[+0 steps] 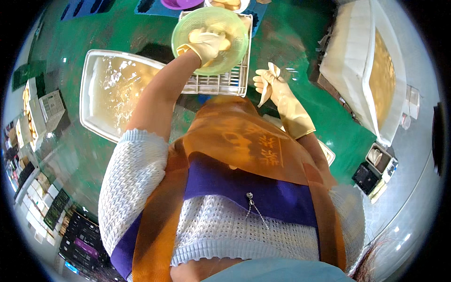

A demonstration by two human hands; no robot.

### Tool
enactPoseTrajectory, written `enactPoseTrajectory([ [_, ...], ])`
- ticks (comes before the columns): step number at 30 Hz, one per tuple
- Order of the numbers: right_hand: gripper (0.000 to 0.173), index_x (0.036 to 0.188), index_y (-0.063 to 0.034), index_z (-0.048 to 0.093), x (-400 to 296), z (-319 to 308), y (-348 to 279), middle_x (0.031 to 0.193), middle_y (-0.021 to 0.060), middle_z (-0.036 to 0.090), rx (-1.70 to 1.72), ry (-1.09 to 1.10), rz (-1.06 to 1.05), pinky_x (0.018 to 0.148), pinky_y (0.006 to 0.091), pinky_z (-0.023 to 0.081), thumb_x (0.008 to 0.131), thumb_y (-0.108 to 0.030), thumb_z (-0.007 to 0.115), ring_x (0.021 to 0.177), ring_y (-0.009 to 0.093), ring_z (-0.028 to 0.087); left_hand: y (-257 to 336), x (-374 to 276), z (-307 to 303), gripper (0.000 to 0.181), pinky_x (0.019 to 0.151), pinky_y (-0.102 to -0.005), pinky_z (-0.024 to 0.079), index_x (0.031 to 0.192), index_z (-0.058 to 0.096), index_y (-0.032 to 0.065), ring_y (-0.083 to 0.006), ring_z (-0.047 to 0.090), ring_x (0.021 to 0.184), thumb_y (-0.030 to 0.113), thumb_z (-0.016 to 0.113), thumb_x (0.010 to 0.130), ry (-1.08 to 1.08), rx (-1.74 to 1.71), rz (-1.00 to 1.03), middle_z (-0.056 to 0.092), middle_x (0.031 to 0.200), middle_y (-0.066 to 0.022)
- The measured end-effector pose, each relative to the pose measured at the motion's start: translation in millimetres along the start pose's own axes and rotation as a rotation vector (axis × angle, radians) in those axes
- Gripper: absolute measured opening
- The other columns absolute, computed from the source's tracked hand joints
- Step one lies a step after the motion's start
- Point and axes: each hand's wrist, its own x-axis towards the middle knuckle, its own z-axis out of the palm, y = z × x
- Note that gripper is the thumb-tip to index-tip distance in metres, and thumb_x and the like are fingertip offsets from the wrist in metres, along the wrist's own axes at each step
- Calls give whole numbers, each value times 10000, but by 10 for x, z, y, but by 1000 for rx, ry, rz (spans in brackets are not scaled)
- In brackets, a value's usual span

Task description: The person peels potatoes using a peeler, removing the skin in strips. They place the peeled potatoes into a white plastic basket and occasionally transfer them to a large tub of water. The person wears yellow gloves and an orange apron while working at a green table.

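Note:
My left hand (205,45), in a cream rubber glove, reaches into a pale green translucent plastic basin (236,60). Under and beside its fingers lie pale yellow oblong pieces (224,44), perhaps peeled tubers; whether it grips one is hidden. The basin stands on an upturned white plastic crate (215,89) with a slatted top. To the right of the crate, clear of the basin, hangs my right hand (269,83), also gloved. Its fingers are curled around a narrow pale thing (266,94) with pointed ends, too unclear to name.
A white tub of cloudy water (102,102) stands at left. At right is a large white tank (352,67) with yellowish contents. A purple basin (179,2) and a white bowl of pale pieces (230,5) lie beyond the crate. The green floor (141,31) looks wet.

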Motion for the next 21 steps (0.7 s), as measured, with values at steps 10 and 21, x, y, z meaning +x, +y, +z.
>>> enactPoseTrajectory([
  [10,391,1217,-20,628,-150,-457,-63,1090,163,689,127,103,-174,823,364,564,1004,-344,576,943,242,668,-170,315,-712,376,899,-394,531,1200,619,11,-294,668,1042,260,599,919,94,-703,-366,679,1142,-180],
  [21,434,1313,-31,576,80,1103,-952,1243,193,594,-604,-81,-1252,961,367,485,965,-286,623,1152,265,580,1098,-467,-1536,593,1051,-556,431,1365,506,63,-329,539,1253,478,402,954,251,-2587,-858,558,1381,-163],
])
